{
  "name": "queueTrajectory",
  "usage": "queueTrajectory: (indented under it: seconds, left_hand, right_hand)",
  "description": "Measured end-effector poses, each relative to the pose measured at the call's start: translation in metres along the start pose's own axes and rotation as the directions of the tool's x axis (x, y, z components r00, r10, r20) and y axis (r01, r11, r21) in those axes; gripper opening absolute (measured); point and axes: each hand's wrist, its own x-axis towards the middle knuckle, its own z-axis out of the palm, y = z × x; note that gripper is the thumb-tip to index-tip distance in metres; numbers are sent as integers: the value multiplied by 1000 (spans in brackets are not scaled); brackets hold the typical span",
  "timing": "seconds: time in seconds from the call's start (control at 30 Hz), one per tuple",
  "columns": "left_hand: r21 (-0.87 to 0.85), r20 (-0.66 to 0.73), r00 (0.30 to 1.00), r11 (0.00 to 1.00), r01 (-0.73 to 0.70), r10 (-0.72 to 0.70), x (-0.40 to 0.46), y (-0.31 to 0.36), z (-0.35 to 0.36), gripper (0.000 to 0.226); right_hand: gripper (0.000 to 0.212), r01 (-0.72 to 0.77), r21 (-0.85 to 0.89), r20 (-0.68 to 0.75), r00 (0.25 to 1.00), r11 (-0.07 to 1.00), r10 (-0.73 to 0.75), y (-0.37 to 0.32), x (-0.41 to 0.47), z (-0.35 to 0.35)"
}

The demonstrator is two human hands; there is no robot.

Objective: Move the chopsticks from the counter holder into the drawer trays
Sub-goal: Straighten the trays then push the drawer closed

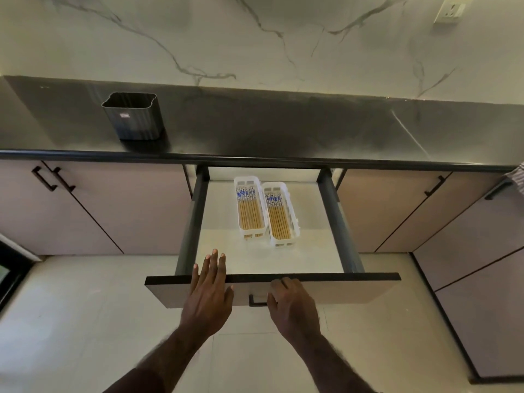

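Drawer (272,290) pulled fully out below the dark desk (283,129); nothing lies between the hands and its contents. Two white slotted plastic trays (266,211) sit side by side toward the back of the pale drawer floor, touching or nearly so. Each is filled with chopsticks (249,211), bamboo-coloured shafts with blue-and-white patterned ends pointing to the rear (too tightly packed to count). One holder (133,116) stands upright on the desk, left of the drawer: dark ribbed metal, squarish with rounded corners; its inside looks empty, though the bottom is in shadow. Marble-veined wall behind, one socket (453,9) upper right.

Left hand (208,296): grip released, fingers flat and spread over the drawer's front edge. Right hand (292,307): fingers curled on the front panel beside the dark handle (257,300), grasping nothing I can confirm.
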Motion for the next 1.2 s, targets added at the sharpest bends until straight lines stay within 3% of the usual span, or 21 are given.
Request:
queueTrajectory:
  seconds: [0.43, 0.77, 0.97, 1.2]
  left_hand:
    - [29, -31, 999, 999, 34, -33, -21, -3, 28, 71]
    - [32, -81, 991, 993, 110, -107, -26, -11, 54, 76]
    - [2, -112, 982, 988, 151, -150, -18, -15, 59, 79]
    - [35, -137, 980, 988, 151, -145, 4, -21, 54, 80]
  right_hand:
    - [26, -124, -81, 290, 946, 989, 143, 28, -7, 54]
    - [47, -63, -161, 323, 940, 985, 113, 39, -1, 83]
    - [25, -57, -174, 390, 913, 983, 122, 45, 12, 79]
    - [22, -40, -167, 405, 908, 985, 106, 49, 30, 80]
